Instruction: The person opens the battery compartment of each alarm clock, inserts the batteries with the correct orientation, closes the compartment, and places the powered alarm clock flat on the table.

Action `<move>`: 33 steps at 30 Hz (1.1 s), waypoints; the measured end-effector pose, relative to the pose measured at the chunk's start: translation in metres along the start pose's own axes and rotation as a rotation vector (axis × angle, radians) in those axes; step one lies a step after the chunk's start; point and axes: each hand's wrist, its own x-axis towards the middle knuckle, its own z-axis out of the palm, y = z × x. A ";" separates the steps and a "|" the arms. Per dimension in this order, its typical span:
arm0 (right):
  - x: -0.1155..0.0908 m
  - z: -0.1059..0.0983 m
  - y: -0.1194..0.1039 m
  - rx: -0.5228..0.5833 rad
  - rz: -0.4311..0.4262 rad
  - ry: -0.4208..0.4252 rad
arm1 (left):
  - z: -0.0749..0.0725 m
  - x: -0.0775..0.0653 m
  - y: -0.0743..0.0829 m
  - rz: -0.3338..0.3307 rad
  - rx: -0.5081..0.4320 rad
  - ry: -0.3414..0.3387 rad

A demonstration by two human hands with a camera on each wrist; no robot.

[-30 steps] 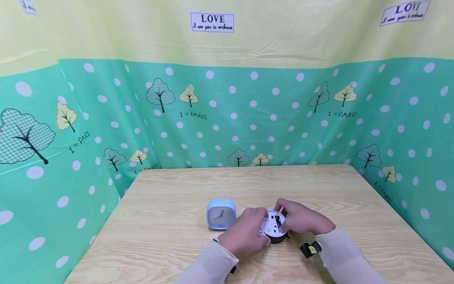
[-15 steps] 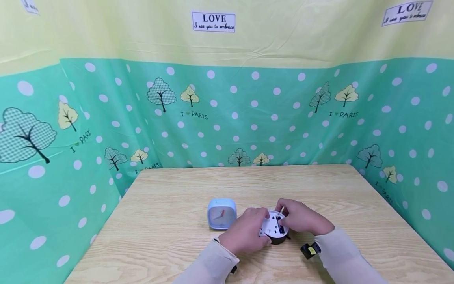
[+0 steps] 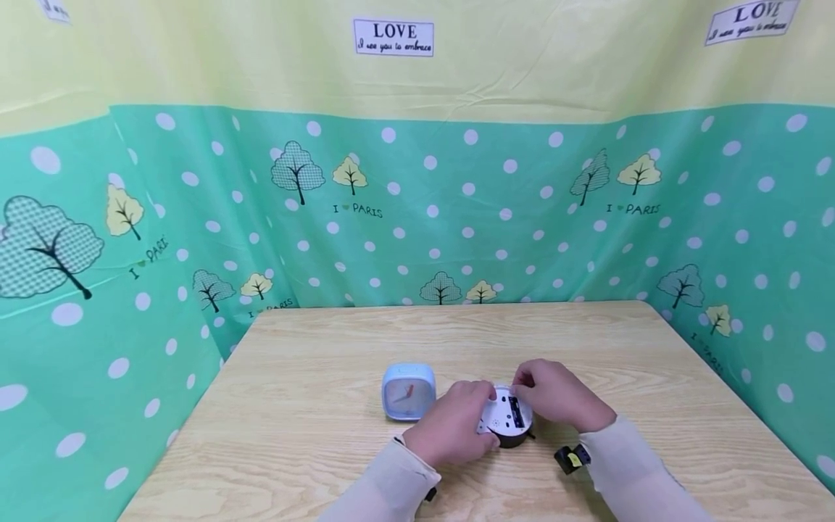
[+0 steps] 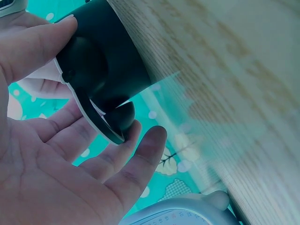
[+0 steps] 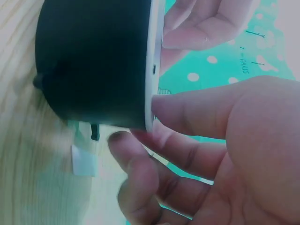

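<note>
A round alarm clock [image 3: 498, 415] with a black body and a white back lies face down on the table. Its battery compartment [image 3: 516, 411] is uncovered, with something dark inside. My left hand [image 3: 450, 426] grips the clock's left side, the thumb lying against the black casing [image 4: 108, 51] in the left wrist view. At the far right edge of the white back, my right hand [image 3: 557, 395] has its thumb on the back and its fingers bent near the rim. In the right wrist view the clock's black side [image 5: 98, 61] shows small legs.
Left of the hands stands a light blue square alarm clock [image 3: 408, 392]. The wooden table [image 3: 313, 362] is enclosed by a green and yellow printed curtain [image 3: 450, 196]. A camera [image 3: 571, 459] hangs at the right wrist.
My right thumb has moved from over the battery compartment to the far edge of the clock's back, uncovering the compartment. The left hand keeps its grip.
</note>
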 end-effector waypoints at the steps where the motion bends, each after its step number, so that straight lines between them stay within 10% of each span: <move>1: 0.000 -0.001 0.000 0.001 0.003 0.010 | 0.000 0.000 0.000 -0.001 0.002 0.000; 33: 0.005 0.003 0.022 -0.143 0.094 0.068 | 0.000 -0.001 0.001 -0.008 0.018 0.021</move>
